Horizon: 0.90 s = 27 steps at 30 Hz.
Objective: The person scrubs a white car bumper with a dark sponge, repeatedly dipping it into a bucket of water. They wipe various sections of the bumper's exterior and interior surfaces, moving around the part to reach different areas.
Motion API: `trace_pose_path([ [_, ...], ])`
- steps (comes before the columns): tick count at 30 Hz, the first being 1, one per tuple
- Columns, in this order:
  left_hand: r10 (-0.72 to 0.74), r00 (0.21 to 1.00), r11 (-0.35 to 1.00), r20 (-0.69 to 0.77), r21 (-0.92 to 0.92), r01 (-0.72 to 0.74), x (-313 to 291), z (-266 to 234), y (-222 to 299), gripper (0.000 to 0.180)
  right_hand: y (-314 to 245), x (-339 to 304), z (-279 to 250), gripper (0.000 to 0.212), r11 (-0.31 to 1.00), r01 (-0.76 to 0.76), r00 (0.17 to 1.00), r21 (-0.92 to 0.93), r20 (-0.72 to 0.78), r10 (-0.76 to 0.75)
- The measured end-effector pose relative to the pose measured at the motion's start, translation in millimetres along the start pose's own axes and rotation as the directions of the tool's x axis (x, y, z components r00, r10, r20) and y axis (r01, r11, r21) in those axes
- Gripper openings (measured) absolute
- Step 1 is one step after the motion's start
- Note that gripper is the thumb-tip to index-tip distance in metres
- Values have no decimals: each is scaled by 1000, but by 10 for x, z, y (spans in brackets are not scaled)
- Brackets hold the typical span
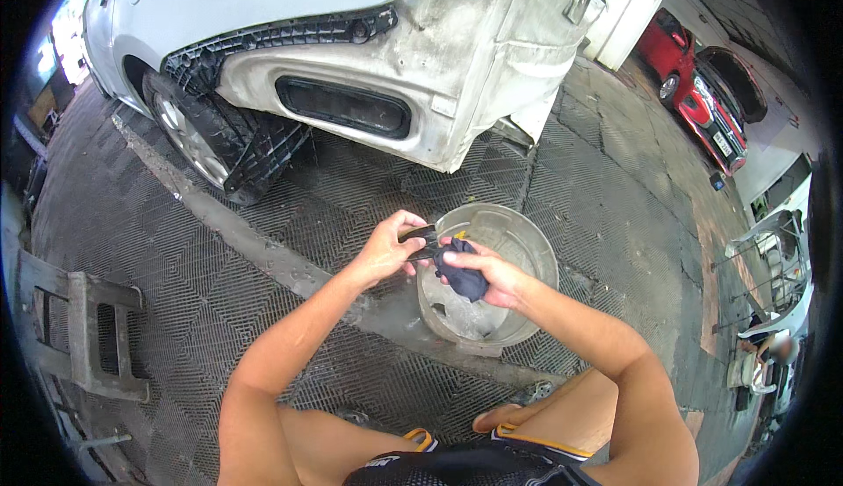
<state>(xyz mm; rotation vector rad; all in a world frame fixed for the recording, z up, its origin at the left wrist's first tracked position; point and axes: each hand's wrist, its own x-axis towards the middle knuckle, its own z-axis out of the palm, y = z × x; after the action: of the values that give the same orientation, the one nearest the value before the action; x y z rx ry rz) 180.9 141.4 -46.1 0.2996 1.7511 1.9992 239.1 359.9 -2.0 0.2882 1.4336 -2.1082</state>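
Over a round grey tub [546, 249] my two hands are close together. My left hand [392, 249] is closed on a small black glossy part [420, 235], whose exact kind I cannot make out. A crumpled dark cloth [464, 286] is bunched in my right hand [493, 273], with the thumb on top, and it touches or nearly touches the black part. Beneath my hands the tub holds cloudy water [474, 319]. Something small and yellow [460, 235] shows just behind the cloth.
Ahead stands a white car [263, 3] with its rear bumper off and bare dirty panels showing. Its wheel [189, 135] is at the left. A grey plastic stool [97, 337] stands on the left over ribbed mats. Far right are a red car [698, 91] and a rack of parts [773, 258].
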Motion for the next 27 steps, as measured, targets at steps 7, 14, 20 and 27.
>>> trace_pose_path([
  [7,-199,930,939,-309,-333,90,-56,475,-268,14,-445,47,238,48,234,526,759,-817,327,-563],
  [14,30,598,634,-801,-447,-631,74,1329,741,24,-1463,34,729,33,-392,735,381,-553,815,-437],
  [20,853,-141,478,-503,861,-175,426,1267,2113,35,-3208,-466,1525,34,-891,454,-157,-29,981,-112],
  [27,861,-227,479,-455,876,60,775,1057,1631,63,-3724,-256,1696,38,-892,362,-445,271,891,90],
])
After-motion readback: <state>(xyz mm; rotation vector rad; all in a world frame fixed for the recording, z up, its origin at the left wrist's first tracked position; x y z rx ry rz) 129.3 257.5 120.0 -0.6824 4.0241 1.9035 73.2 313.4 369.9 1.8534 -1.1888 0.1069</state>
